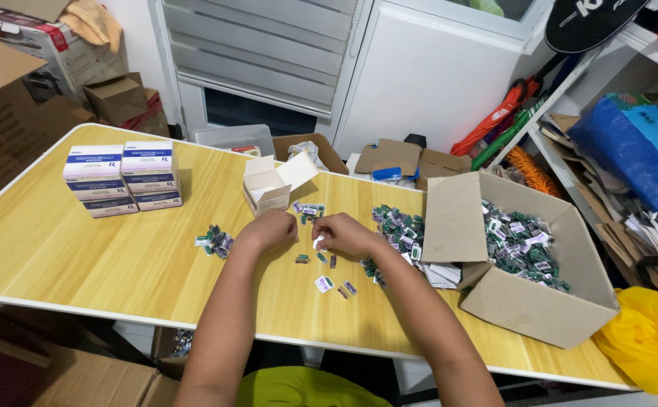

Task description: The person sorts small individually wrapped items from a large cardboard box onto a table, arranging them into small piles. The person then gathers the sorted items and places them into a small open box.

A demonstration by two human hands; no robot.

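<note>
My left hand (268, 230) rests curled on the wooden table (80, 256), just below a small open white box (268, 185). My right hand (348, 235) sits beside it, fingers pinched on a small white packet (319, 242). A few tiny green and purple packets (325, 283) lie loose on the table in front of both hands. What the left hand grips, if anything, is hidden by its fingers.
A big open cardboard box (529, 301) full of small packets stands at the right, a pile of packets (398, 226) beside it. Stacked white-and-blue boxes (121, 179) sit at the left, a small packet heap (216, 242) nearby. Cardboard clutter surrounds the table.
</note>
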